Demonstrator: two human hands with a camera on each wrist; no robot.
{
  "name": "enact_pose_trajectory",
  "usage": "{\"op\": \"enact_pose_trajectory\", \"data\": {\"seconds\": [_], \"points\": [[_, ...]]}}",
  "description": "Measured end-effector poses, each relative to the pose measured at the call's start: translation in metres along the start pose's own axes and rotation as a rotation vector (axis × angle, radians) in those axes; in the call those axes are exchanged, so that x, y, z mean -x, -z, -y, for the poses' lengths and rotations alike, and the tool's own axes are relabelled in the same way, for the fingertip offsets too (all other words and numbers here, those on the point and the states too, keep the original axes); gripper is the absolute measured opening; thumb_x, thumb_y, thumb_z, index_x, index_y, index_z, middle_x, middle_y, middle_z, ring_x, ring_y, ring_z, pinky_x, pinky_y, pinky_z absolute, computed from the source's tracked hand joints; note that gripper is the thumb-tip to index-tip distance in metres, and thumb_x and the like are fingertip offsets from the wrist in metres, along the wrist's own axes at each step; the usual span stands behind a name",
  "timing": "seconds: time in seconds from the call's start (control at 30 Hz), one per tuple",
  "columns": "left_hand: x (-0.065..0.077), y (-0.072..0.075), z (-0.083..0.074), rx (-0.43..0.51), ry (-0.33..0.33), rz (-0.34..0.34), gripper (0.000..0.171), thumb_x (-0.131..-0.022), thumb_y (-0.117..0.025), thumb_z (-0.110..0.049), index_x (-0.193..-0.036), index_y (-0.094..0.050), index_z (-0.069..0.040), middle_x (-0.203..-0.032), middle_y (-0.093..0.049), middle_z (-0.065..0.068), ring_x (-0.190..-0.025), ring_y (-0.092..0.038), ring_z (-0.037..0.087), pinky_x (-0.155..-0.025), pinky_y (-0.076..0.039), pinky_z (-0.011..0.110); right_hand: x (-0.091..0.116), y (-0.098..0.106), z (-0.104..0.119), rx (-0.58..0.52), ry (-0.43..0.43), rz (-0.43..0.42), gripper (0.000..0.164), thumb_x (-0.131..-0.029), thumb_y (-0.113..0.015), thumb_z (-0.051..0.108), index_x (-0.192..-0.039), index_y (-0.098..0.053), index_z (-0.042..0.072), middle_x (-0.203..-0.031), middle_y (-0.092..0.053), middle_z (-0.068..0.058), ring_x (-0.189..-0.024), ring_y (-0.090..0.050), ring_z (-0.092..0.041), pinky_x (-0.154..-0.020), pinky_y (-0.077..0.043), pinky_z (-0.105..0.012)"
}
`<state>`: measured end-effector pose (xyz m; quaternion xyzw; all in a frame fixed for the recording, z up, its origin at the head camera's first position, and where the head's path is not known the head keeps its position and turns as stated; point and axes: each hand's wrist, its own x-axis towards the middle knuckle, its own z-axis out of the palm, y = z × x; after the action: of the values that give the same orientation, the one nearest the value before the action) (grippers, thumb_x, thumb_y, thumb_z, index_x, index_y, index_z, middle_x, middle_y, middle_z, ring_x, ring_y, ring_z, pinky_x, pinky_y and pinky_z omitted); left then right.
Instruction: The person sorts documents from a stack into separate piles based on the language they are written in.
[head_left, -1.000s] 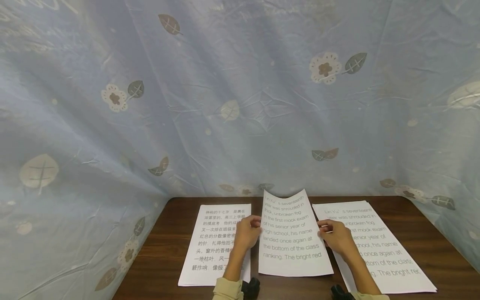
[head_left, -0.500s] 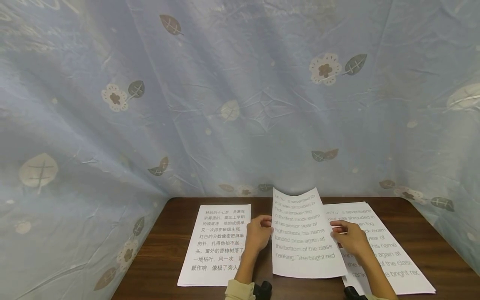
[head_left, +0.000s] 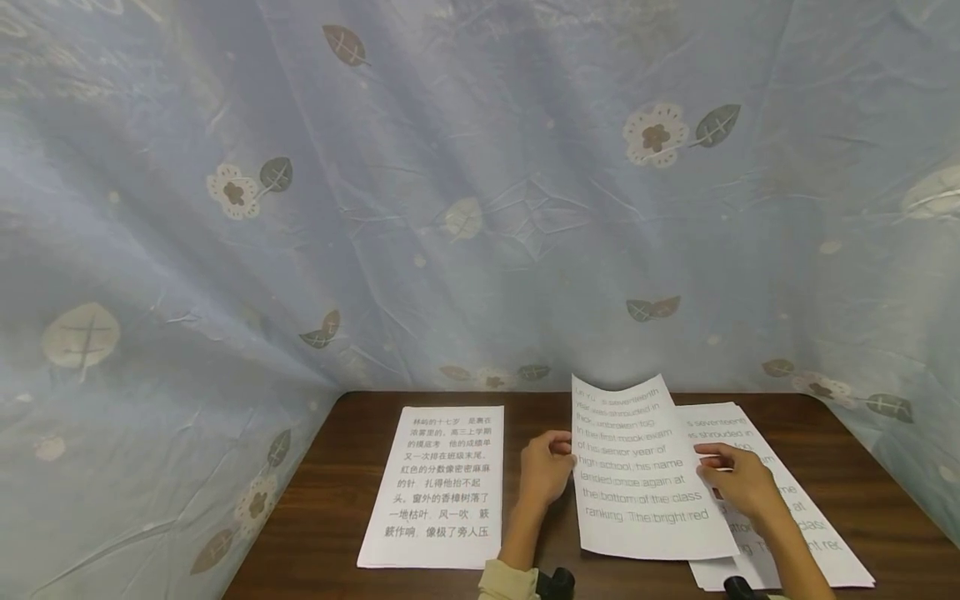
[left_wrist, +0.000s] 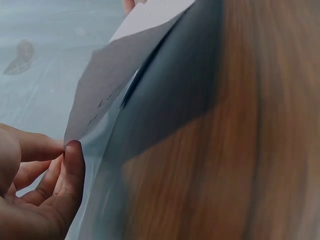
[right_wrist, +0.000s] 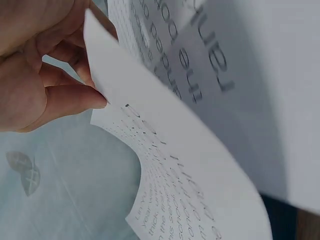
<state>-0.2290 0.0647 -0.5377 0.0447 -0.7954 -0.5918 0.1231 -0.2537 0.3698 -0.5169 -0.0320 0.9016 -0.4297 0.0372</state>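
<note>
A sheet of paper printed with large English text is held up between both hands, bowed along its length. My left hand pinches its left edge; in the left wrist view the thumb and a finger meet on the edge of the sheet. On the opposite edge, my right hand pinches the sheet between thumb and fingers. The sheet overlaps the left part of a stack of English-printed paper, hiding some of its text.
A stack of paper with Chinese text lies flat at the left of the dark wooden table. Behind the table hangs a pale blue curtain with leaf and flower prints.
Both hands have moved right, carrying the sheet from between the two stacks to partly over the English stack. The Chinese stack is now uncovered.
</note>
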Motion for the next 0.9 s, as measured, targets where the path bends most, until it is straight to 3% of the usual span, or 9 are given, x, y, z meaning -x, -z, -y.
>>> {"op": "enact_pose_trajectory", "data": {"seconds": [0.47, 0.9], "points": [[0.006, -0.052, -0.017, 0.151, 0.059, -0.017, 0.032, -0.084, -0.073, 0.013, -0.113, -0.078, 0.002, -0.088, -0.074, 0.009, -0.063, -0.067, 0.006, -0.053, -0.057, 0.018, 0.000, 0.039, -0.031, 0.060, -0.003, -0.010, 0.048, -0.103, -0.066, 0.014, -0.143, -0.058, -0.011, -0.119, -0.070, -0.029, -0.087, -0.062, -0.015, -0.063, -0.055, -0.024], [0.017, -0.088, -0.022, 0.179, 0.113, -0.042, 0.031, -0.083, -0.074, 0.013, -0.109, -0.080, -0.002, -0.086, -0.071, 0.001, -0.062, -0.064, 0.001, -0.052, -0.057, 0.017, 0.000, 0.066, -0.064, 0.115, -0.056, 0.006, 0.050, -0.102, -0.066, 0.015, -0.142, -0.058, -0.013, -0.115, -0.072, -0.024, -0.090, -0.059, -0.013, -0.069, -0.045, -0.024]]}}
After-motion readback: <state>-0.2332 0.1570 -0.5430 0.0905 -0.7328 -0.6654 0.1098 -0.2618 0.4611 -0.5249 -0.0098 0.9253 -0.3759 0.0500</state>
